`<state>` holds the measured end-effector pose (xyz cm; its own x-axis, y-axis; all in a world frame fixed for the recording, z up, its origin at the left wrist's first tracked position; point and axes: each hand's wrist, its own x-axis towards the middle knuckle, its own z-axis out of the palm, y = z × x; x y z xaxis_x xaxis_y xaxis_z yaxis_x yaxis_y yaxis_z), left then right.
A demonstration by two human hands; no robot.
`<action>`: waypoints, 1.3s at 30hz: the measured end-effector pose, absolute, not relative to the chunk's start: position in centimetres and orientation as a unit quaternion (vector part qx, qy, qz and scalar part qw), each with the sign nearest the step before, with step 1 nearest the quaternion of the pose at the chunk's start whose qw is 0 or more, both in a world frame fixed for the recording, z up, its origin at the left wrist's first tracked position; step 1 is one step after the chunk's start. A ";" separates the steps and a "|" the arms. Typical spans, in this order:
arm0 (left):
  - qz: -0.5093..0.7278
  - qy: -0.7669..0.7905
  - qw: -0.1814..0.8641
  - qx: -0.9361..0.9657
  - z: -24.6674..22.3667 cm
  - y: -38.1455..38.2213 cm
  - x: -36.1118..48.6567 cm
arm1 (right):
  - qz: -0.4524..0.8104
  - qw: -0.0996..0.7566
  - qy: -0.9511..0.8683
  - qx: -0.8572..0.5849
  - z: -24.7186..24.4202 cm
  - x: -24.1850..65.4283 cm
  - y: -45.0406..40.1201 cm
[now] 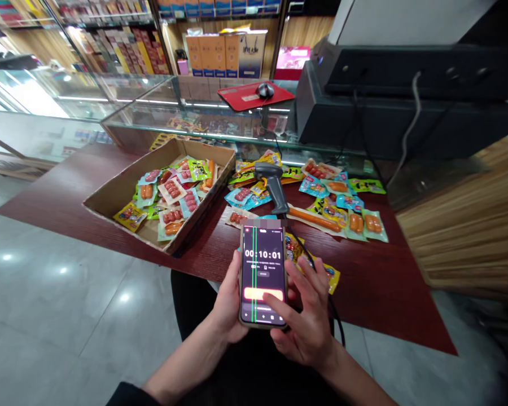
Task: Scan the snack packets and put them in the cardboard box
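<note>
My left hand [227, 301] holds a smartphone [262, 270] upright over the near edge of a dark red wooden table [376, 287]. Its screen shows a timer reading 00:10:01 and an orange button. My right hand [307, 318] supports the phone from the right, and its thumb touches the screen at the orange button. Just beyond the phone a grey barcode scanner [273, 183] stands among loose sausage snack packets [342, 211] spread on the table.
An open cardboard box [110, 197] with several snack packets sits at the table's left. Behind are a glass counter [161, 107] with a red mouse pad [254, 95] and mouse, a black cash register [389, 96] at right, and shelves of goods.
</note>
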<state>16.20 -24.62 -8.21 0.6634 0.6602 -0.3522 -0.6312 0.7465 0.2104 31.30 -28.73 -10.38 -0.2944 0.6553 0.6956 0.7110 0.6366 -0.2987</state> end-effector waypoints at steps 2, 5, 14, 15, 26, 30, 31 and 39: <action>0.353 0.205 0.912 0.033 -8.2 -24.7 16.2 | -0.034 0.415 -0.803 -0.426 -10.3 31.3 -28.8; 0.354 0.203 0.912 0.031 -8.2 -24.7 16.2 | -0.033 0.415 -0.803 -0.427 -10.3 31.4 -28.8; 0.356 0.201 0.912 0.029 -8.3 -24.5 16.4 | -0.032 0.419 -0.800 -0.428 -10.5 31.4 -28.6; 0.355 0.201 0.912 0.028 -8.3 -24.5 16.4 | -0.032 0.419 -0.800 -0.429 -10.5 31.5 -28.6; 0.353 0.196 0.914 0.027 -8.4 -24.5 16.3 | -0.025 0.421 -0.796 -0.434 -10.6 31.5 -28.6; 0.355 0.198 0.913 0.031 -8.3 -24.4 16.4 | -0.025 0.416 -0.800 -0.432 -10.6 31.4 -28.5; 0.355 0.196 0.914 0.031 -8.3 -24.4 16.4 | -0.025 0.417 -0.800 -0.431 -10.6 31.4 -28.5; 0.354 0.193 0.915 0.027 -8.4 -24.4 16.4 | -0.025 0.417 -0.798 -0.434 -10.6 31.5 -28.5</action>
<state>16.37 -24.43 -8.36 0.6756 0.6574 -0.3337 -0.6366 0.7485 0.1858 31.46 -28.48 -10.65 -0.2760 0.6717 0.6875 0.7141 0.6221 -0.3211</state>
